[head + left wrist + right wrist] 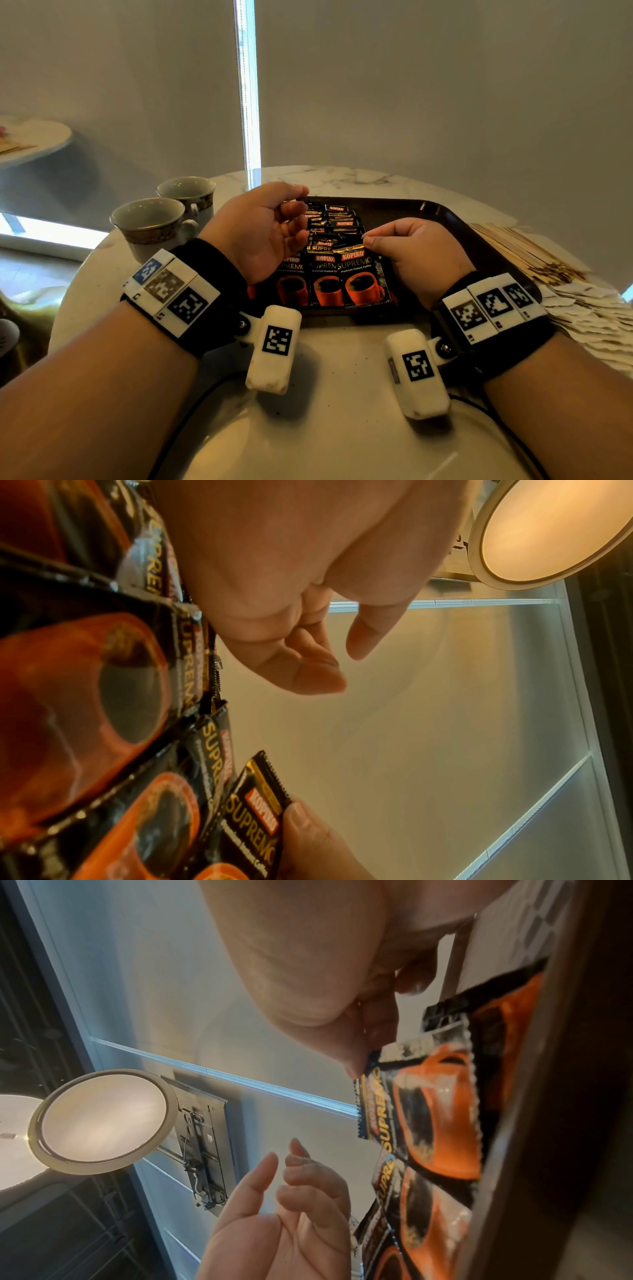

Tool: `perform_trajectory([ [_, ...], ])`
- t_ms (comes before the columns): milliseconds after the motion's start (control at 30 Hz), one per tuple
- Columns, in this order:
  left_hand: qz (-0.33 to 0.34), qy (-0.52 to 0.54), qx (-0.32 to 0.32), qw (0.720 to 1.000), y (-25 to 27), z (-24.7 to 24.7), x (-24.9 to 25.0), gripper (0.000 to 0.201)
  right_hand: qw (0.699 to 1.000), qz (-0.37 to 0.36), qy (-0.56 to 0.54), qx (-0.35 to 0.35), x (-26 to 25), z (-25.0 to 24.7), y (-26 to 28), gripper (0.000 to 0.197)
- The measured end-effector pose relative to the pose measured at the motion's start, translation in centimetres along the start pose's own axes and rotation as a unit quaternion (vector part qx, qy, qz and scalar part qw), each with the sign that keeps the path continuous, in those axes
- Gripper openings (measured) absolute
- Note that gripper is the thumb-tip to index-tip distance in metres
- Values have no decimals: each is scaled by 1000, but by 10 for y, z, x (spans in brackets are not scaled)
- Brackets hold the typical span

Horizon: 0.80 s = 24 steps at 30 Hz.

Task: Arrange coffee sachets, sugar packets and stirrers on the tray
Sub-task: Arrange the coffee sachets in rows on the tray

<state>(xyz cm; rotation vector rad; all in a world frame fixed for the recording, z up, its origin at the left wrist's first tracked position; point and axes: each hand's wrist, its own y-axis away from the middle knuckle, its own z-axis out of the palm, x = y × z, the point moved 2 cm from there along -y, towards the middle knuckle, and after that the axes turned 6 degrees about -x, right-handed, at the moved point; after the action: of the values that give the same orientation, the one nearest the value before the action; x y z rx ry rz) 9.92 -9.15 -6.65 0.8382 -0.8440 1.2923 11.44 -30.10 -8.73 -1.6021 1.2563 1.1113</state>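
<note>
A dark brown tray (428, 219) lies on the marble table and holds several black-and-orange coffee sachets (329, 226) in overlapping rows along its left side. My right hand (368, 240) pinches the top corner of the nearest right-hand sachet (363, 277), which lies in the front row; the right wrist view shows that pinch (359, 1066) on the sachet (428, 1110). My left hand (298, 205) hovers over the rows with loosely curled fingers and holds nothing. In the left wrist view its fingers (308, 674) are empty above the sachets.
Wooden stirrers (524, 250) lie in a heap on the table right of the tray, with several white sugar packets (589, 318) in front of them. Two teacups (154, 222) (188, 195) stand left of the tray. Cables run across the near table.
</note>
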Motion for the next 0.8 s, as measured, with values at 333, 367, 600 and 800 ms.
perform_trajectory([
  [333,1,1,3,1000,1,2,0,14,999,25,41,20,6,-3,-5,6],
  [367,2,1,3,1000,1,2,1,15,999,29,40,20,6,-3,-5,7],
  [600,1,1,2,1000,2,2,2,15,998,30,42,31,7,-4,-6,11],
  [800,-1,1,2,1000,3,2,2,19,995,77,26,59,0,-5,-5,27],
])
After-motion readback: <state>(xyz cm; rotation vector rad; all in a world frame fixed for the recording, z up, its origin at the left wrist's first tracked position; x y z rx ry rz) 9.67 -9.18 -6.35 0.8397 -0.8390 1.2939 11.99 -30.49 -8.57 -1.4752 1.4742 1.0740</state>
